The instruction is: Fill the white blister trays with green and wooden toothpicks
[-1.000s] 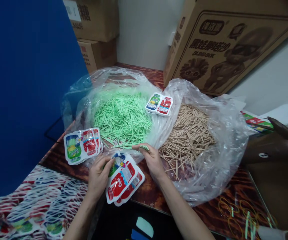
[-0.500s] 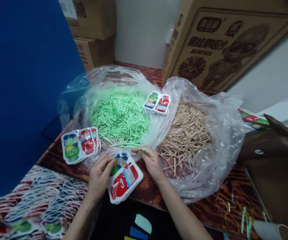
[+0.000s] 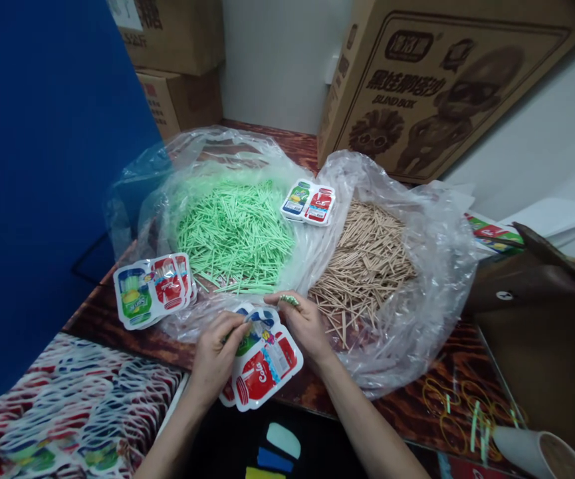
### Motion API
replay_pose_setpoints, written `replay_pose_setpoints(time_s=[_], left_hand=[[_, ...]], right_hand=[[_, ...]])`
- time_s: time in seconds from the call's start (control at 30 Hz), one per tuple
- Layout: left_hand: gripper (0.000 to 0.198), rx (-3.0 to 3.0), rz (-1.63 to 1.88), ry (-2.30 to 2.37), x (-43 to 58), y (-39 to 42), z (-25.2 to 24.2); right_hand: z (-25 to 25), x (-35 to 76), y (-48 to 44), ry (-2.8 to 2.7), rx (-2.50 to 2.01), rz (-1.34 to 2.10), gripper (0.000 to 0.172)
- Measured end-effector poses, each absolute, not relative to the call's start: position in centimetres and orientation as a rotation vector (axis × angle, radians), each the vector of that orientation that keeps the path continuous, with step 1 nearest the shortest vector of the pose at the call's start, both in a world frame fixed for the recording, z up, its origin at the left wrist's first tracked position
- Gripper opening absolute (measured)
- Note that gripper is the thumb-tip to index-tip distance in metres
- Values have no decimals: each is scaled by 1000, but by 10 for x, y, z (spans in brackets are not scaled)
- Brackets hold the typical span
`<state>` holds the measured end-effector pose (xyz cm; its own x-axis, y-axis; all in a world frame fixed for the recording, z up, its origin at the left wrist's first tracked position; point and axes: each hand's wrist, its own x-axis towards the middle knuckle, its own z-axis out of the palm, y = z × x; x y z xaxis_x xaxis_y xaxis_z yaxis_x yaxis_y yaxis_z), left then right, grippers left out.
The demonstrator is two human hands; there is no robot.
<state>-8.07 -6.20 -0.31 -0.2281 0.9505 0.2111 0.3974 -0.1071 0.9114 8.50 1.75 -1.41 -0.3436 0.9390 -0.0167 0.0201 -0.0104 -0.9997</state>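
Note:
My left hand pinches the top left of a small stack of two-part printed packets, green on one side and red with "Cola" on the other. The upper packet is fanned out to the right over the one beneath. Curled by the stack's top edge, my right hand grips a small bunch of green sticks, whose ends show between its fingers. Just beyond both hands lies a heap of green sticks in a clear plastic bag. A heap of brown sticks fills another bag on the right.
Left of the heap lies a pile of filled packets; more packets rest between the bags. Many packets stand in rows at lower left. Cartons are behind. Rubber bands and a paper cup sit lower right.
My left hand has moved right, sliding the upper packet rightward off the one below. The right hand keeps its bunch of green sticks. The whole view has shifted slightly.

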Motion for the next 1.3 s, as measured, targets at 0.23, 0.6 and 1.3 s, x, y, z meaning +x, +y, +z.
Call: replay_pose_setpoints(time_s=[0.23,0.6,1.3], left_hand=[[21,1374,1259,1540,-67,-59,-2],[21,1235,1284,1476,-54,-58,-1],[38,1047,866,1071,-74,-61,1]], right_hand=[[17,91,28,-949,-906,1629,15],[32,96,15,-774,-895,1941,15],[49,111,-34,-2055,-957,805,26]])
